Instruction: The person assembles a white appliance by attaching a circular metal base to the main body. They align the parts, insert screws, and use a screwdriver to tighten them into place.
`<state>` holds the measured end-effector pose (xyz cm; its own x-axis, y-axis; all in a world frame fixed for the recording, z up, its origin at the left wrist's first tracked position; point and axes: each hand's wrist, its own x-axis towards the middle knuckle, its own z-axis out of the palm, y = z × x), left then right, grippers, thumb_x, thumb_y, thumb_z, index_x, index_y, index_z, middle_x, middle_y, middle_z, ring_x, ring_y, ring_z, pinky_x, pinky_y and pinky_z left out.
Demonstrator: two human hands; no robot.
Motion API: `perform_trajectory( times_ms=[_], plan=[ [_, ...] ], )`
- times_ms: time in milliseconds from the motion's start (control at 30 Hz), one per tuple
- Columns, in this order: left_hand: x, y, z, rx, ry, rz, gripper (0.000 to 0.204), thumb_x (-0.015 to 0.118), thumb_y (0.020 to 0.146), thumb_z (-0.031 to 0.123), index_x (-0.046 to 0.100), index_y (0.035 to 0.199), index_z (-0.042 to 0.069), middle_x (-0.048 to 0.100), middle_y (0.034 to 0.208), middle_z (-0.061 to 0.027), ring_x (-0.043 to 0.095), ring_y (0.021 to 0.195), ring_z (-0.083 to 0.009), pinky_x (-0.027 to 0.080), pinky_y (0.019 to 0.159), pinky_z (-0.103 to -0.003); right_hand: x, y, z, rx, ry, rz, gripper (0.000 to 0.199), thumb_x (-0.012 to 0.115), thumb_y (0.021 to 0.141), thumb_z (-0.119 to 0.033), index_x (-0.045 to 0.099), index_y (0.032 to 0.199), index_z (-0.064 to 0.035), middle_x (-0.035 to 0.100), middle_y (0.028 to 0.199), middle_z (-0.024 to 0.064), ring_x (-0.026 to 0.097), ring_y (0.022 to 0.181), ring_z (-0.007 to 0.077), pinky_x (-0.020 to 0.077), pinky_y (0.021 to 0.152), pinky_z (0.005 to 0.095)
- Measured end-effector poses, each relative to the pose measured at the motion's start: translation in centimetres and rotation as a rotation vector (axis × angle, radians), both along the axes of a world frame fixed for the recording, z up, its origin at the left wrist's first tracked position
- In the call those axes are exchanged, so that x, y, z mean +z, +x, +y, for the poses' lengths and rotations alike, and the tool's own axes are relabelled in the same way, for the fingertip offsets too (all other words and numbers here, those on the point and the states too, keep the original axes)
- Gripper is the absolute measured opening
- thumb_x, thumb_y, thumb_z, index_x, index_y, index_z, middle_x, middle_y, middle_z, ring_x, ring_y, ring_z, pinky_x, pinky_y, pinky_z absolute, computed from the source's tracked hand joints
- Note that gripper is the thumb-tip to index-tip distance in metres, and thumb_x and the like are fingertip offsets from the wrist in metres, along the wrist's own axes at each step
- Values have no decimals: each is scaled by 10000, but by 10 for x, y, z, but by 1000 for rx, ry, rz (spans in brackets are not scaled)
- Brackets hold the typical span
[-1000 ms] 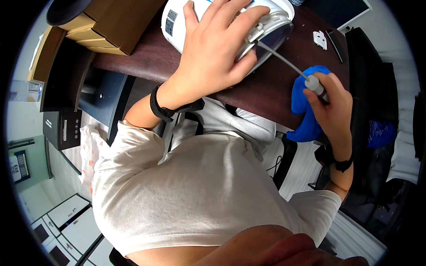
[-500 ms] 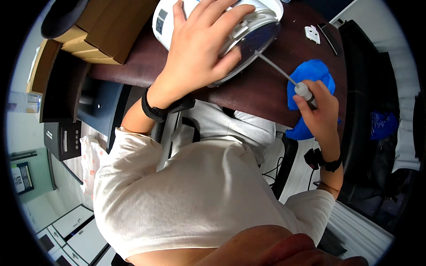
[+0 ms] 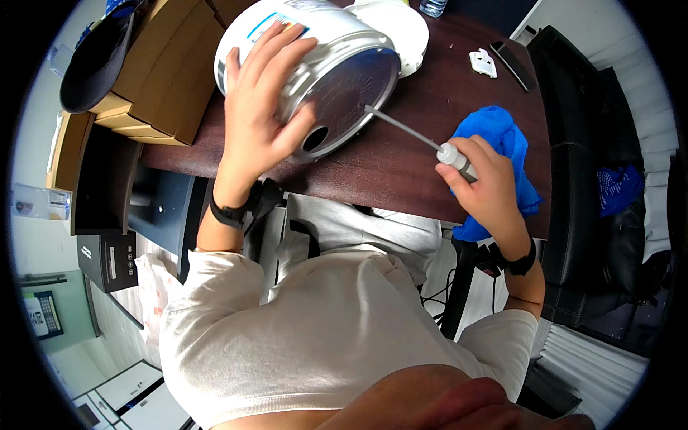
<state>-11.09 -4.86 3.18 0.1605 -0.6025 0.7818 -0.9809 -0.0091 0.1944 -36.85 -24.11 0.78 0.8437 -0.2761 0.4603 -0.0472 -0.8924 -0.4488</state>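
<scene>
We had tipped the cooker [image 3: 315, 72] further over, left hand [image 3: 261, 107] clasping it; right hand [image 3: 487, 190] gripped the screwdriver [image 3: 416, 136], tip on its base at two o'clock.

Surface [image 3: 401, 168] is dark brown wood, and I see it running from 10 to 3 o'clock. On it: white appliance [image 3: 315, 64] tipped on its side at 12, metal base facing me. Round white lid [image 3: 398, 25] just behind it, touching or not I can't tell. Cardboard boxes [image 3: 168, 68] stacked at 10–11, near the left edge. Blue cloth [image 3: 502, 154] at 2–3, draped over the near edge. Small white piece [image 3: 484, 63] and thin dark bar [image 3: 512, 64] side by side at 1.
</scene>
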Motion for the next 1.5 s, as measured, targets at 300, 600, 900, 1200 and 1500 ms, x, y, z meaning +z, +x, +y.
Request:
perform_trajectory(
  times_ms=[300, 600, 900, 1200, 1500],
  plan=[
    [-62, 2, 39, 46, -341, -46, 695, 634, 700, 19, 417, 1360, 30, 479, 1415, -272, 393, 1368, -477, 196, 1141, -585, -18, 9, 1, 69, 4, -55, 343, 791, 806, -244, 631, 1010, -20, 609, 817, 105, 635, 636, 270, 487, 536, 329],
    [-100, 1, 59, 139, -238, -55, 866, 849, 707, 167, 335, 1404, 148, 310, 1506, -250, 280, 1410, -469, 242, 1126, -586, -15, 7, 7, 70, 8, -20, 308, 780, 819, -221, 640, 1021, -35, 619, 832, 95, 645, 671, 256, 496, 559, 334],
    [-57, 9, 53, 5, -164, -140, 869, 863, 672, 187, 401, 1398, 71, 372, 1500, -228, 277, 1439, -409, 198, 1169, -545, -24, 25, 19, 161, -76, -50, 280, 786, 804, -205, 659, 1002, -55, 607, 822, 72, 629, 655, 220, 471, 544, 315],
    [-40, 6, 59, 166, 93, -87, 807, 824, 691, 305, 492, 1395, 94, 321, 1537, -233, 243, 1439, -470, 187, 1118, -627, -20, 60, 25, 257, -303, -115, 301, 792, 772, -220, 669, 1006, -76, 567, 802, 62, 613, 663, 238, 480, 556, 340],
    [-35, 26, 46, 10, 29, 6, 761, 777, 713, 317, 508, 1387, 88, 324, 1542, -222, 239, 1447, -460, 143, 1133, -620, -11, 72, 17, 197, -282, -104, 310, 805, 757, -233, 691, 1015, -104, 560, 789, 59, 614, 661, 233, 482, 555, 332]
  ],
)
